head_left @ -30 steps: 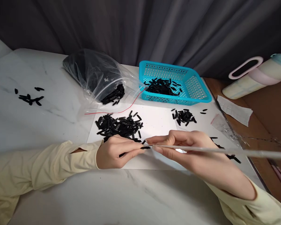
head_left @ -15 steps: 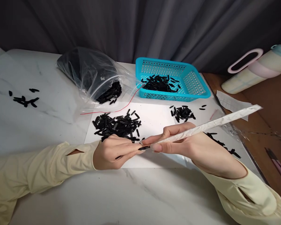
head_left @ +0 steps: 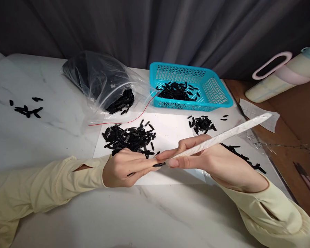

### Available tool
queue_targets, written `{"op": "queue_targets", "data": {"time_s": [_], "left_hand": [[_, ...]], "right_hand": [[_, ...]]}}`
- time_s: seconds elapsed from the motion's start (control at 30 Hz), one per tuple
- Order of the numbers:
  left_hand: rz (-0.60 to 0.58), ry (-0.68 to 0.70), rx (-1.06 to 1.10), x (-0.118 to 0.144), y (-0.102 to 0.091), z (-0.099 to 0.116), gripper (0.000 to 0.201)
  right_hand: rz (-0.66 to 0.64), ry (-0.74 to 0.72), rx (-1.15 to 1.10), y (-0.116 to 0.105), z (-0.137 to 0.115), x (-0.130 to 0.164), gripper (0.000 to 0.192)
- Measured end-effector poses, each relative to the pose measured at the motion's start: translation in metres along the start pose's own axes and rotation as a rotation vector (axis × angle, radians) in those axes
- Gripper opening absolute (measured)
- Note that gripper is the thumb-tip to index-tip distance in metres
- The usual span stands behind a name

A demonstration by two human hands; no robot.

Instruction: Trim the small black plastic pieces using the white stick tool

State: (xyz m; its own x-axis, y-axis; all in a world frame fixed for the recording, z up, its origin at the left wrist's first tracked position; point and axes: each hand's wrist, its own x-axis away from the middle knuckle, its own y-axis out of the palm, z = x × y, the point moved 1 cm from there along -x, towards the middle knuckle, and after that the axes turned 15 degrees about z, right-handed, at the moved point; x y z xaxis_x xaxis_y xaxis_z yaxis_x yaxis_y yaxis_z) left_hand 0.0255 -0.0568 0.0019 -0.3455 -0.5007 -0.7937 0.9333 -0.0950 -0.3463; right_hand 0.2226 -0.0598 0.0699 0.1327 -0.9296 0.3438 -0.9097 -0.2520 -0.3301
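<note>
Lying scattered at the far left on the glossy marble-veined table (head_left: 54,144): a few loose black pieces (head_left: 26,109), small, flat and oblong. Slumping further in: a crinkled clear plastic bag (head_left: 100,82), bulging with dark contents and spilling more of the same pieces at its mouth, a thin red strip trailing from its edge. Spreading over a matte white sheet (head_left: 170,132): a dense black pile (head_left: 130,137) of narrow, shiny slivers. Resting just below that pile: the left hand (head_left: 124,168), cream sleeve reaching to the wrist, thumb and fingertips pressing together and pinching a single black piece (head_left: 159,164) by its end. Meeting it tip to tip: the right hand (head_left: 212,162), fingers closing around a long, slender white rod (head_left: 222,137), pale, slightly mottled, tapering upward to the right; its lower end touching the pinched piece. Sitting behind: a turquoise perforated plastic basket (head_left: 212,91), rectangular, holding another black heap. Lying near its front: a smaller black cluster (head_left: 202,124). Leaning at the far right on the brown surface: a smooth cream-and-pink bottle (head_left: 281,81) with a loop handle.
</note>
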Motion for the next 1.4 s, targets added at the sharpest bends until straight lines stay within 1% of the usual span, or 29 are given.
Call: {"op": "queue_targets", "data": {"time_s": [0.1, 0.2, 0.63, 0.83, 0.97, 1.1, 1.17, 1.27, 1.4], "left_hand": [[-0.004, 0.013, -0.008, 0.001, 0.0, 0.0, 0.015], [0.0, 0.021, 0.003, 0.0, 0.0, 0.0, 0.015], [-0.013, 0.021, 0.026, -0.001, 0.0, 0.001, 0.013], [-0.034, 0.033, 0.003, -0.002, -0.001, 0.001, 0.013], [-0.035, 0.04, -0.009, -0.002, -0.001, 0.001, 0.014], [-0.025, 0.042, 0.001, -0.002, -0.001, 0.001, 0.015], [-0.023, 0.026, -0.006, -0.002, -0.001, 0.001, 0.015], [-0.026, 0.003, -0.002, -0.002, -0.001, 0.001, 0.016], [-0.024, -0.012, 0.04, -0.003, -0.001, 0.001, 0.015]], "right_hand": [[-0.091, 0.067, -0.164, 0.0, 0.002, -0.001, 0.023], [-0.107, 0.085, -0.223, 0.0, 0.002, -0.002, 0.022], [-0.132, 0.137, -0.284, 0.001, 0.004, -0.004, 0.02], [-0.133, 0.164, -0.315, 0.002, 0.003, -0.004, 0.018], [-0.145, 0.192, -0.311, 0.004, 0.005, -0.006, 0.017], [-0.177, 0.187, -0.339, 0.004, 0.005, -0.005, 0.016], [-0.15, 0.159, -0.324, 0.002, 0.004, -0.004, 0.018], [-0.073, 0.096, -0.227, -0.002, -0.001, -0.001, 0.022], [-0.079, 0.091, -0.15, -0.003, -0.006, 0.003, 0.02]]}}
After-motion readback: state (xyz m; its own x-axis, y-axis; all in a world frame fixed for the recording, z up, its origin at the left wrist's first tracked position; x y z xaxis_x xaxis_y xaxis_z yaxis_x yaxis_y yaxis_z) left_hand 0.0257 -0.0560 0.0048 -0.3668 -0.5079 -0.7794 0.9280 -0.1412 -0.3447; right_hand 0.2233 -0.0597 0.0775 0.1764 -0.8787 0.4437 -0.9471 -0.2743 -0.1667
